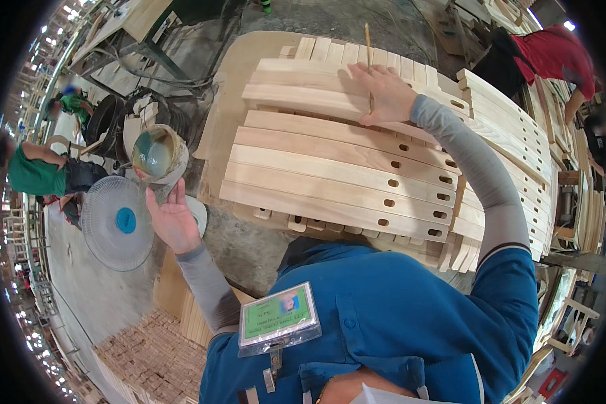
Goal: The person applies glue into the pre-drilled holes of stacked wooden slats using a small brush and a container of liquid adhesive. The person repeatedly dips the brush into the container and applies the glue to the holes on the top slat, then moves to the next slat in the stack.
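Observation:
My left hand (172, 219) holds up a round cup (157, 153) of pale greenish liquid, its rim crusted, to the left of the work stack. My right hand (386, 94) reaches out over the stacked pale wooden slats (330, 172) and grips a thin wooden stick (368, 50) that points up and away, its lower end touching a slat. The slats lie in rows, each with oval slots near the right end. Grey sleeves cover both forearms.
A white floor fan (118, 222) stands below left of the cup. More slotted slats (512, 135) are piled to the right. A person in red (552, 54) works at the far right, people in green (37, 172) at the left. Small wood blocks (151, 357) lie at the lower left.

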A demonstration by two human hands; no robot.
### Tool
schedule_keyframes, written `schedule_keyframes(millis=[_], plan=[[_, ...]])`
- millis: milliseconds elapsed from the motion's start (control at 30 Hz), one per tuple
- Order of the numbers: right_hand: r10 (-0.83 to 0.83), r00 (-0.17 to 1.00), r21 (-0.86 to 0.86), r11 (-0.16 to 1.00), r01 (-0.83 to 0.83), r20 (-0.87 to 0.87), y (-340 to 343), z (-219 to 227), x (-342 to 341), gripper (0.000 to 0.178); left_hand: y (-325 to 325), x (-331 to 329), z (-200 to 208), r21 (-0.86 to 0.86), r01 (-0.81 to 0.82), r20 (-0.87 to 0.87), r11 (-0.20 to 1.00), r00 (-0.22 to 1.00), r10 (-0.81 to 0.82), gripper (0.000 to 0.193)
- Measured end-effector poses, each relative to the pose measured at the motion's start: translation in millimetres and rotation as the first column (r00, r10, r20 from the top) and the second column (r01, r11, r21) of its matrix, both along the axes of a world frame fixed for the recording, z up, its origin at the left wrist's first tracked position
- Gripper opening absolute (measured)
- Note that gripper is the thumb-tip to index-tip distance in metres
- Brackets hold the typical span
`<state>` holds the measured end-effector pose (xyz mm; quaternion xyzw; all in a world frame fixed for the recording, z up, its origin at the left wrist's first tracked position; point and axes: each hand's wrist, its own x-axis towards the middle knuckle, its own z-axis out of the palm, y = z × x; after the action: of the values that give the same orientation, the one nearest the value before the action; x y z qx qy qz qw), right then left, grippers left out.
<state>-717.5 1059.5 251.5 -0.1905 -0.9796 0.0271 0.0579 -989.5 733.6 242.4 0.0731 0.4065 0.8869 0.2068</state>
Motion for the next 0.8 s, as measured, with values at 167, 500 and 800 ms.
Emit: schedule_keyframes(millis=[167, 500, 800], plan=[[0.077, 0.995, -0.329, 0.940, -0.093, -0.062, 18.7, -15.9, 8.6, 0.083, 40.7, -16.4, -6.7, -0.045, 0.075, -0.018, 0.996, 0.997, -0.076, 0.041], [-0.439, 0.679, -0.330, 0.897, 0.294, -0.589, 39.7, 8.7, 164.2, 0.033, 162.9, -67.7, -40.5, 0.007, 0.511, 0.089, 0.859, 0.856, -0.510, 0.044], [-0.767, 0.387, -0.825, 0.564, 0.028, -0.512, 5.7, -56.4, 161.7, 0.052, 220.2, -45.1, -56.6, -0.155, 0.639, 0.026, 0.754, 0.765, -0.643, 0.048]])
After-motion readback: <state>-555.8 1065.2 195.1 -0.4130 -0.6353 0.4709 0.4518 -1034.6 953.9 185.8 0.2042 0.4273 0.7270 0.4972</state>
